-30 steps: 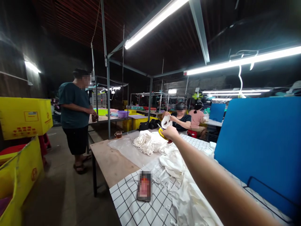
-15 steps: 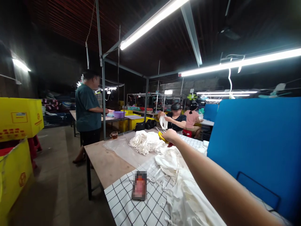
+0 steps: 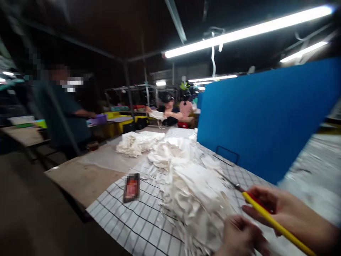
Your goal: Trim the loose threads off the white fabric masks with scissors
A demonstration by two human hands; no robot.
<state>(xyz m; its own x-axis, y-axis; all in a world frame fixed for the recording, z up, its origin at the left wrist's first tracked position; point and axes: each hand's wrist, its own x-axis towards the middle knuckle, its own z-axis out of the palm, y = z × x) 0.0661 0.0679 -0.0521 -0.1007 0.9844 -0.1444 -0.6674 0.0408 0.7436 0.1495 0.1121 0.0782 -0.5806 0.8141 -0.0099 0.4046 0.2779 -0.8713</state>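
Observation:
My right hand [image 3: 287, 213] is low at the right and grips yellow-handled scissors [image 3: 269, 218], their metal tips pointing left towards a heap of white fabric pieces [image 3: 191, 188]. My left hand [image 3: 239, 238] is at the bottom edge, fingers curled against the near end of that heap; whether it grips the cloth is blurred. The heap lies on a white checked cloth [image 3: 138, 224] that covers the table. A phone [image 3: 131, 187] lies flat on the cloth to the left of the heap.
A blue upright panel [image 3: 266, 117] stands along the table's right side. A second white fabric pile [image 3: 135, 142] lies further back. A person in a dark green shirt [image 3: 64, 110] stands at the left; seated people [image 3: 173, 113] work beyond.
My right arm, stretched far out over the table with the scissors, has drawn back close to me. My left hand has come into view. The camera has swung right and down, blurring the picture.

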